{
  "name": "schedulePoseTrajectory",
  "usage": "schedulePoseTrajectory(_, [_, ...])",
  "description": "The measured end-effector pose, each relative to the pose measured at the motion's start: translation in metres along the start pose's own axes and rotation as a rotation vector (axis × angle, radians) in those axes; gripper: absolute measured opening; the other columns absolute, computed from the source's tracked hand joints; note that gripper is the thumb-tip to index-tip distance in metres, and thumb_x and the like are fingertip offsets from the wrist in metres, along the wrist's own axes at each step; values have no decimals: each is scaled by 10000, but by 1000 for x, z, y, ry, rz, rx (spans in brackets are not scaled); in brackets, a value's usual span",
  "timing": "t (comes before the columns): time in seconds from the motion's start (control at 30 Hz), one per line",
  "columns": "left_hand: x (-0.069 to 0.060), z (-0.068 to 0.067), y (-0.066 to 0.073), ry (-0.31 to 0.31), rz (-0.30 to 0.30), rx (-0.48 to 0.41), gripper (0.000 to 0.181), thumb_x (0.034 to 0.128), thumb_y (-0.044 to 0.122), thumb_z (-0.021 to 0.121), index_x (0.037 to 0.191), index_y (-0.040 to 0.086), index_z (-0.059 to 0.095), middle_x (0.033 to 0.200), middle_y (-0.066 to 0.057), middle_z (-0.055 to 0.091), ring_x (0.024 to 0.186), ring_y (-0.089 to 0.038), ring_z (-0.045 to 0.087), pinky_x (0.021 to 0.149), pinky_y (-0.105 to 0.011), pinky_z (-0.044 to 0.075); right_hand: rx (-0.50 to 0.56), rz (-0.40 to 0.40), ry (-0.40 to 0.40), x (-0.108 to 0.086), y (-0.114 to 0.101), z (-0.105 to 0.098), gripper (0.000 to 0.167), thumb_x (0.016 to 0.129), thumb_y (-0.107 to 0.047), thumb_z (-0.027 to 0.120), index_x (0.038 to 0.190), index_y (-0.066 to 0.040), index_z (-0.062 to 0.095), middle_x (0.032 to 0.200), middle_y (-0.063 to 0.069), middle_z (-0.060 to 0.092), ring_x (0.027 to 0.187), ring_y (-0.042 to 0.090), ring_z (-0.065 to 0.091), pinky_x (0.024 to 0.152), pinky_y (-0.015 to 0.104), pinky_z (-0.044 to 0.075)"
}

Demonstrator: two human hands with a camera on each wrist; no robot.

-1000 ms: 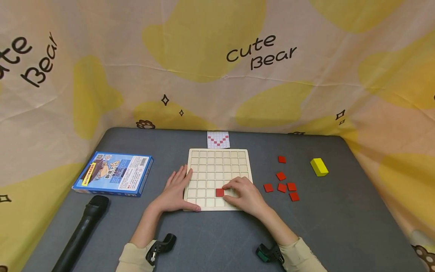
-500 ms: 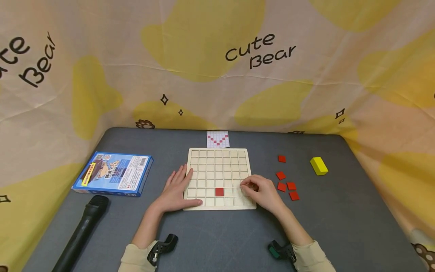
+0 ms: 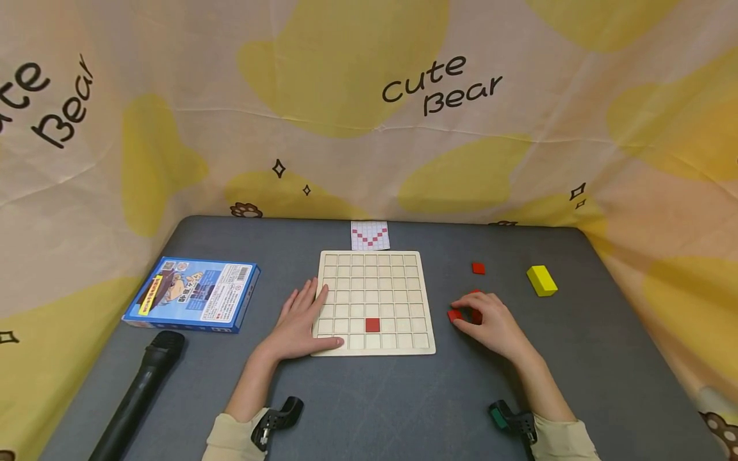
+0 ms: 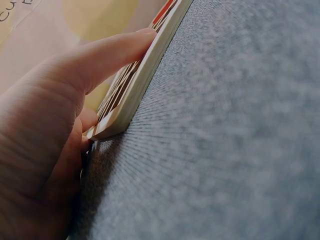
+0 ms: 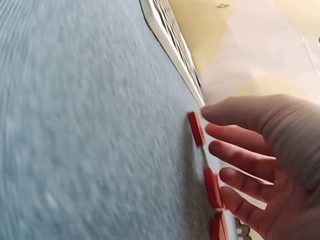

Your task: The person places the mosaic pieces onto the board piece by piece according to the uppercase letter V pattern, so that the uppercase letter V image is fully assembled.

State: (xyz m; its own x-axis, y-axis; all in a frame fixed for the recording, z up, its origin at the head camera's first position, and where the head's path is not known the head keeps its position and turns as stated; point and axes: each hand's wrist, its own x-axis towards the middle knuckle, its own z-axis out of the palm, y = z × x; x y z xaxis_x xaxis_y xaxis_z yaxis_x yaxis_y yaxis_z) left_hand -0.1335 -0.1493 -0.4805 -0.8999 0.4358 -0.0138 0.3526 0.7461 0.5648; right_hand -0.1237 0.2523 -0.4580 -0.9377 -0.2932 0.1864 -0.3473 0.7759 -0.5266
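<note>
A loose red tile is lying on the grey counter at my right fingers, at 3 o'clock from the middle of the pale gridded board. Its sides are running nearly 12 to 6 o'clock, leaning slightly toward 11; it is looking square, so neither way is reading as longer. It is showing a plain red face, flat and thin, with straight edges. My right hand is arching there, its fingers curving loosely and standing apart; whether they are touching the tile, I cannot tell. Other red tiles are sitting partly hidden under that hand, and a far red tile is lying at 1 o'clock from the loose one. My left hand is resting on the board's 9 o'clock edge, its fingers stretching straight. A seated red tile is lining up with the grid at 6 o'clock from the middle. A strip of counter is separating the board's 3 o'clock edge from the loose tile, and a broad stretch is spreading at 6 o'clock. A yellow block is standing well apart, at 2 o'clock from the loose tile.
</note>
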Motion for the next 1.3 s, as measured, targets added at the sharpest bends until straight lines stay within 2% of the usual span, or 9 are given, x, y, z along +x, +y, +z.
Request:
schedulePoseTrajectory(0.17, [0,1,0,8,6,3,1118,769,626,694,1551,23,170,1615,-196,29,1486,-320,-1,1146,-515,3,-17,7,-21,-2,4,-2,273,797,-116,802,1059,-92,729,1093,70,647,999,272,496,854,482,427])
schedulePoseTrajectory(0.47, [1,1,1,4,4,5,1110,773,627,687,1550,21,175,1614,-198,29,1485,-328,7,1146,-526,13,-31,54,11,-1,4,3,260,780,-219,835,984,-101,725,1031,61,632,993,285,495,846,471,428])
schedulePoseTrajectory(0.73, [0,1,1,6,-3,12,1113,770,624,689,1550,20,175,1615,-195,29,1486,-323,3,1148,-522,4,-23,48,27,2,4,4,232,781,-212,833,954,-109,718,1034,67,641,984,285,514,857,486,421])
schedulePoseTrajectory(0.9, [0,2,1,11,-3,21,1112,769,629,687,1551,27,177,1615,-191,27,1486,-319,3,1150,-520,6,34,22,32,9,-3,10,213,802,-215,815,972,-129,720,1040,43,663,1007,276,536,891,505,406])
schedulePoseTrajectory(1.03, [0,1,1,17,-4,19,1103,770,626,686,1552,33,184,1615,-192,31,1486,-320,7,1151,-519,5,66,1,33,17,-11,18,216,795,-233,821,971,-155,723,1021,2,669,985,234,552,867,458,427])
schedulePoseTrajectory(1.3, [0,1,2,27,-7,12,1093,772,626,682,1551,37,192,1614,-192,40,1486,-322,14,1153,-510,-2,123,-22,-23,35,-33,34,226,794,-263,818,980,-177,725,997,-38,659,948,181,539,836,401,454])
